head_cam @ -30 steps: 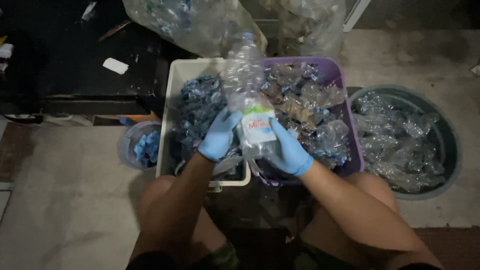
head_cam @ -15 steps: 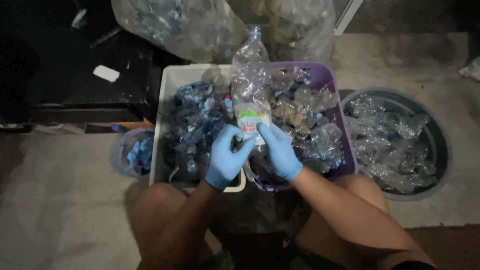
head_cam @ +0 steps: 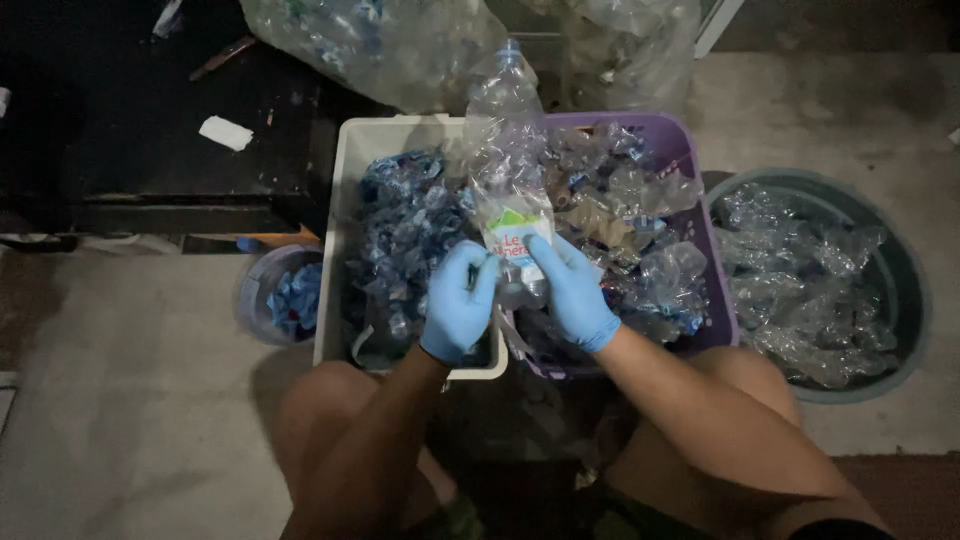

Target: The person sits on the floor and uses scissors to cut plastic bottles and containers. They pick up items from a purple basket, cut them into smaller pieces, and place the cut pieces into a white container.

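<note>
The clear plastic bottle (head_cam: 508, 170) now stands more upright than a second ago — its blue cap points straight away from the person. The left hand (head_cam: 458, 300) slides from the bottle's flank to the label's (head_cam: 515, 245) left edge, while the right hand (head_cam: 575, 292) shifts lower — fingers pinching the label's right side.

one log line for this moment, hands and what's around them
left hand: on bottle label | right hand: holds clear plastic bottle | below: white bin, purple bin
</note>
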